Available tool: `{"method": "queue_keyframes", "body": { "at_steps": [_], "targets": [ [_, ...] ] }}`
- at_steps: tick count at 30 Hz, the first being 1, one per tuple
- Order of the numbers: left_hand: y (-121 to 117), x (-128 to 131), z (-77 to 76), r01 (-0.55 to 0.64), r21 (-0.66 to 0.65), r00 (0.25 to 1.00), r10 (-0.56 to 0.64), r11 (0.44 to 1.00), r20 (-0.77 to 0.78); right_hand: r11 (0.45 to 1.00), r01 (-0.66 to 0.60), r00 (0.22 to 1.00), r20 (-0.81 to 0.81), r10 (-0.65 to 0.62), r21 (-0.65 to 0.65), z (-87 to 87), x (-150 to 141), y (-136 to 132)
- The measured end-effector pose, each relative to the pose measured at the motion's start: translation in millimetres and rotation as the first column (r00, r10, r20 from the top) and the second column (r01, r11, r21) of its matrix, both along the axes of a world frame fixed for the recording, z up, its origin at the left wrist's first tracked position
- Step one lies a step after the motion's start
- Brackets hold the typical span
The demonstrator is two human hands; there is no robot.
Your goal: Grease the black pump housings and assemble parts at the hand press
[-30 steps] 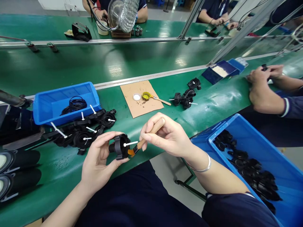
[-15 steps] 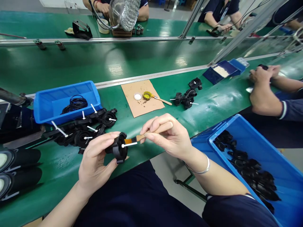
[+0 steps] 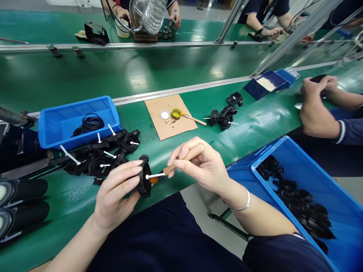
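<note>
Orange-bristled wooden brush [image 3: 169, 169] in right hand [image 3: 202, 168] shifted below thin white pin [image 3: 155, 175], left hand [image 3: 117, 190] holding round black housing [image 3: 145, 185], bristle contact unclear.

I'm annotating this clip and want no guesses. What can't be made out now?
In the head view:
Black part: back, covered by the left hand.
Brush: partly behind the white pin; whether its tip touches the part is too small to tell.
Dark item: mostly covered by a co-worker's hands.
Bin: near end cut off by right and bottom edges.
</note>
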State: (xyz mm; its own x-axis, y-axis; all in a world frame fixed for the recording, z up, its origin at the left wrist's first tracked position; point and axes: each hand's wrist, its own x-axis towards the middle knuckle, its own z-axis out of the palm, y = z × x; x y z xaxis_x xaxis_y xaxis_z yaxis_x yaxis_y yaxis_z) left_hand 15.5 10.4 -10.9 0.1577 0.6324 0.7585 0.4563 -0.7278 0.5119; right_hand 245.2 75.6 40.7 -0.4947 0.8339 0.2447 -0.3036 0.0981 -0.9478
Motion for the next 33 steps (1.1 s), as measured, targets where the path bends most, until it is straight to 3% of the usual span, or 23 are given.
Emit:
{"method": "queue_keyframes", "body": {
  "at_steps": [7, 10, 13, 16, 19, 22, 23, 25, 28, 33],
  "targets": [
    [0.0, -1.9, -6.9, -0.023, 0.2, 0.991, 0.049, 0.98, -0.125, 0.952, -0.051, 0.997, -0.072, 0.03, -0.302, -4.9, -4.2, -4.3],
    [-1.0, 3.0, -13.8, -0.136, 0.061, 0.977, 0.144, 0.989, -0.16, 0.944, 0.053, 0.996, -0.05, -0.073, -0.325, -10.1, -0.6, -1.0],
    [-2.3, 15.0, -19.7, -0.286, -0.188, 0.936, 0.232, 0.94, -0.263, 0.925, 0.256, 0.962, -0.017, -0.272, -0.28, -15.0, 11.4, 8.1],
    [2.0, 23.0, -23.6, -0.298, -0.303, 0.909, 0.172, 0.905, -0.381, 0.869, 0.449, 0.889, 0.008, -0.457, -0.209, -18.0, 33.0, 24.7],
    [9.5, 17.5, -24.2, -0.337, -0.253, 0.841, 0.169, 0.907, -0.514, 0.758, 0.649, 0.759, -0.021, -0.651, -0.069, -15.9, 65.0, 46.2],
    [15.6, 3.4, -27.2, -0.457, -0.095, 0.725, 0.309, 0.884, -0.615, 0.545, 0.83, 0.557, -0.117, -0.823, 0.118, -12.6, 105.9, 67.1],
    [17.4, -0.6, -29.3, -0.495, -0.039, 0.689, 0.365, 0.868, -0.626, 0.485, 0.858, 0.507, -0.123, -0.853, 0.171, -13.4, 120.1, 73.3],
    [19.8, -5.0, -33.3, -0.555, 0.031, 0.643, 0.452, 0.832, -0.618, 0.426, 0.858, 0.455, -0.04, -0.89, 0.285, -19.9, 145.5, 83.9],
    [16.7, -0.8, -34.9, -0.589, 0.026, 0.636, 0.483, 0.808, -0.601, 0.461, 0.78, 0.431, 0.17, -0.886, 0.423, -39.3, 166.7, 95.8],
    [4.2, 19.1, -34.3, -0.361, 0.017, 0.689, 0.278, 0.933, -0.669, 0.572, 0.65, 0.482, 0.311, -0.82, 0.501, -65.5, 154.7, 112.2]
  ]
}}
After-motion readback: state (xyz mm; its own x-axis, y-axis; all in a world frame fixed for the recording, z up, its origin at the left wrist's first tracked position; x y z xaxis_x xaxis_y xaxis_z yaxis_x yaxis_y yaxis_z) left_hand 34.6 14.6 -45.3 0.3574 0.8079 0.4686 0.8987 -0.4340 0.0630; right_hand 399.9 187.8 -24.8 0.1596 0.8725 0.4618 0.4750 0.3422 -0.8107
